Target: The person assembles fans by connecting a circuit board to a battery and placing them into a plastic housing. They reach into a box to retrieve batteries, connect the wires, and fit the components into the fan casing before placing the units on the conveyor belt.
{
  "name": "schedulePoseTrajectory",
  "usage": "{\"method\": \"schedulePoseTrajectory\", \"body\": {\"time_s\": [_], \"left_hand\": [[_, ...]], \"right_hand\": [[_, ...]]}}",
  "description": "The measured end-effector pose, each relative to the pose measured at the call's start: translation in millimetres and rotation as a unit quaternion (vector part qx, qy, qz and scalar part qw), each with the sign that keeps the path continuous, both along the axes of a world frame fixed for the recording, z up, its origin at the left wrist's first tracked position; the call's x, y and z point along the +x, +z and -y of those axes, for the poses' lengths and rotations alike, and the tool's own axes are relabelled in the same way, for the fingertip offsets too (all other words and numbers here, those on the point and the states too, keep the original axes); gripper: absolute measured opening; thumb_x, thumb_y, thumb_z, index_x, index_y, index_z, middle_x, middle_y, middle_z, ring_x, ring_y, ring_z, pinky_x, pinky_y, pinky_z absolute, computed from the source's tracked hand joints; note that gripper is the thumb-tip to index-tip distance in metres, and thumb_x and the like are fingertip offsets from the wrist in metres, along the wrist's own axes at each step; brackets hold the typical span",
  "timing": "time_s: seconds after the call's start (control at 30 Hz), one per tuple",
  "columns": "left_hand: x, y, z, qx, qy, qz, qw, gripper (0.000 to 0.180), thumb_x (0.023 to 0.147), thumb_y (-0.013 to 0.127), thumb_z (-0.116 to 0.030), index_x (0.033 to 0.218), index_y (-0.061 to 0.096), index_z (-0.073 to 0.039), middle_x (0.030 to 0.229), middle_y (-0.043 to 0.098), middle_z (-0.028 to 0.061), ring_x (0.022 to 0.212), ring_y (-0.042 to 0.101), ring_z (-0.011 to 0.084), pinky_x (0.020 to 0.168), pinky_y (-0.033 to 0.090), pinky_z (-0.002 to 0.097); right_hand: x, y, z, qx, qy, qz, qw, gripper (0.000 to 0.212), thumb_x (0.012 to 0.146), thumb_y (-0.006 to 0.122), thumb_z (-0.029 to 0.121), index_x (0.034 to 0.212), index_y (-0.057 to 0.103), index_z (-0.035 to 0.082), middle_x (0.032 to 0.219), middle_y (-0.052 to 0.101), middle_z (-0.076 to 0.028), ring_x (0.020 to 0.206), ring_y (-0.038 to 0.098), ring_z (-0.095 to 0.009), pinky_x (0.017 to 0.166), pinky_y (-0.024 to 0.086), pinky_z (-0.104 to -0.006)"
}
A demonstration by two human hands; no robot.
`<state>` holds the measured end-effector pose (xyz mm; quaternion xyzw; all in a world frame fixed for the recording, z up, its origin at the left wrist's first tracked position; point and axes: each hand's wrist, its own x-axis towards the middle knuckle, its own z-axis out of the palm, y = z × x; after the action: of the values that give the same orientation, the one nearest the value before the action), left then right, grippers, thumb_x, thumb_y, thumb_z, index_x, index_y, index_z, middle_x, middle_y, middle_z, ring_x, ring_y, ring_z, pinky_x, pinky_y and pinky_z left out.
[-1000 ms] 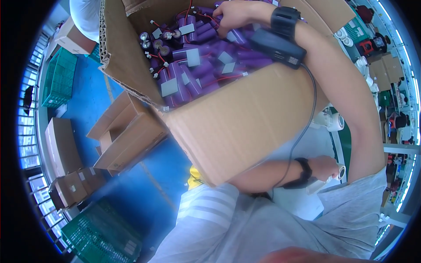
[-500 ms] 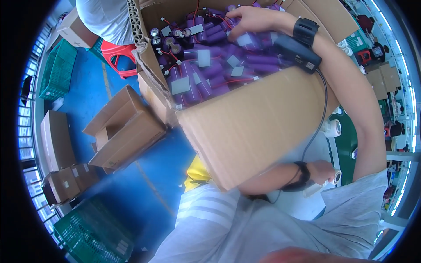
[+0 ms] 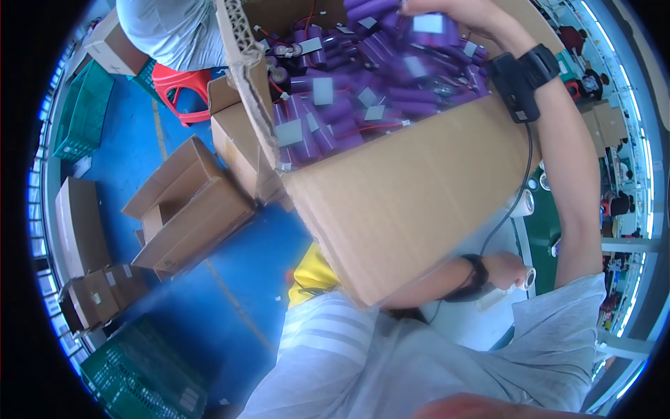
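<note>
A cardboard box (image 3: 412,209) stands open in front of me, piled with purple-wrapped battery packs (image 3: 335,112) that carry white pads and red leads with white connectors. My right hand (image 3: 453,10) is over the far side of the pile, cut off by the upper edge. Its fingers are closed on purple battery packs (image 3: 427,29), somewhat blurred and lifted above the others. Below the box's near side, my left hand (image 3: 505,270) rests with curled fingers beside a white roll (image 3: 529,278). What it grips, if anything, is hidden. Its forearm passes partly behind the box.
Open cardboard boxes (image 3: 188,216) lie on the blue floor to the left. Green crates (image 3: 84,108) stand farther left. A person in grey (image 3: 171,35) is by a red stool (image 3: 183,91). A cable (image 3: 520,195) hangs from my right wrist device (image 3: 515,87).
My right hand has moved up and to the right, lifting purple battery packs off the pile. My left hand stays beside the white roll. The view has shifted slightly.
</note>
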<state>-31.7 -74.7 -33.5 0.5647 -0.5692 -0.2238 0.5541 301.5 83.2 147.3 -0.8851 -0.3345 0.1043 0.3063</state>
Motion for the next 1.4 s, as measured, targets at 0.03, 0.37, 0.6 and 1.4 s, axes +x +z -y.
{"method": "schedulePoseTrajectory", "body": {"time_s": [0.03,0.37,0.6,1.4], "left_hand": [[0,-2,-2,0.008,0.002,0.000,1.000,0.024,0.068,0.067,-0.003,0.089,0.073,-0.014,0.088,0.070,0.0124,0.087,0.067,0.0343,0.072,0.052,0.0442],[17,-9,-24,-0.005,-0.026,0.024,0.999,0.022,0.077,0.061,-0.006,0.094,0.071,-0.014,0.090,0.068,0.0148,0.091,0.065,0.0349,0.078,0.051,0.0449],[25,-29,-22,0.020,-0.015,0.052,0.998,0.031,0.080,0.061,-0.010,0.111,0.066,-0.012,0.103,0.066,0.0175,0.104,0.062,0.0347,0.090,0.048,0.0454],[52,-68,-62,0.161,-0.086,0.100,0.978,0.042,0.091,0.066,-0.019,0.128,0.054,-0.004,0.126,0.059,0.0128,0.119,0.055,0.0221,0.103,0.041,0.0359]], "right_hand": [[-2,10,7,0.037,-0.003,-0.018,0.999,0.019,0.076,0.078,0.010,0.092,0.067,0.003,0.088,0.065,-0.002,0.084,0.061,-0.011,0.077,0.050,-0.0290],[-192,109,163,0.115,-0.198,0.060,0.972,0.055,0.076,0.076,0.021,0.126,0.058,0.006,0.110,0.065,-0.008,0.097,0.063,-0.017,0.088,0.051,-0.0308],[-326,48,172,0.006,-0.357,-0.013,0.934,0.056,0.071,0.078,0.027,0.120,0.061,0.004,0.108,0.064,-0.006,0.096,0.061,-0.015,0.088,0.049,-0.0276],[-319,-124,155,0.257,-0.466,-0.101,0.840,0.062,0.082,0.066,0.054,0.118,0.067,0.002,0.107,0.069,-0.021,0.096,0.067,-0.029,0.084,0.051,-0.0363]]}}
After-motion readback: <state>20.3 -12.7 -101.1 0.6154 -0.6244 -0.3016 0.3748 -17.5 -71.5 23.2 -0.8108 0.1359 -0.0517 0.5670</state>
